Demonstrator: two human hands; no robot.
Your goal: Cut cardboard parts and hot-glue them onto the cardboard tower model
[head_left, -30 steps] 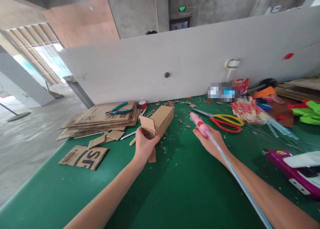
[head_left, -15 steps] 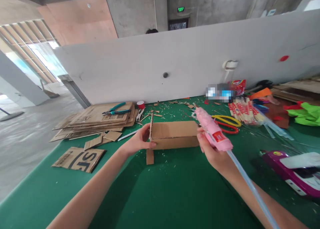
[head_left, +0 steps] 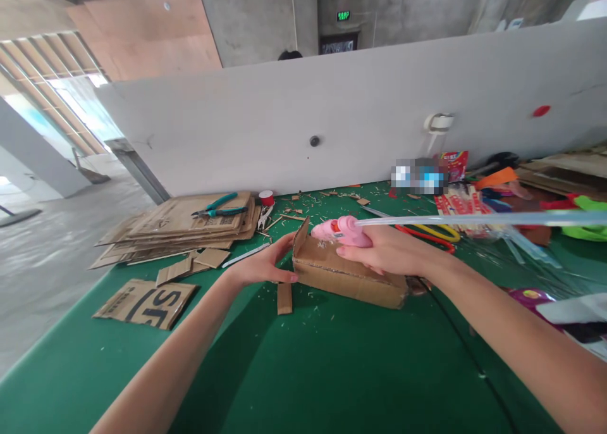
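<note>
A small brown cardboard box (head_left: 348,283) sits angled on the green table, its right end swung toward me. A flap stands up at its left end. My left hand (head_left: 265,263) grips that end, thumb at the front and fingers partly hidden behind the flap. In my right hand (head_left: 379,247) is a pink hot glue gun (head_left: 339,230) held over the box top, nozzle pointing left toward the flap; the tip itself is hard to make out. A long clear glue stick (head_left: 465,219) runs out of its back to the right. Close to the box's left front lies a small cardboard strip (head_left: 284,298).
Flat cardboard (head_left: 156,225) is stacked at the left with teal-handled pliers (head_left: 220,206) on top. A printed cardboard piece (head_left: 147,302) lies nearer. Scissors (head_left: 434,233) rest behind my right hand. A white partition (head_left: 246,130) closes off the back. A black cord (head_left: 458,329) trails right.
My right hand has brought the glue gun leftward over the box and turned it to point left. The box has rotated, its right end now nearer to me. My left hand still grips its left end.
</note>
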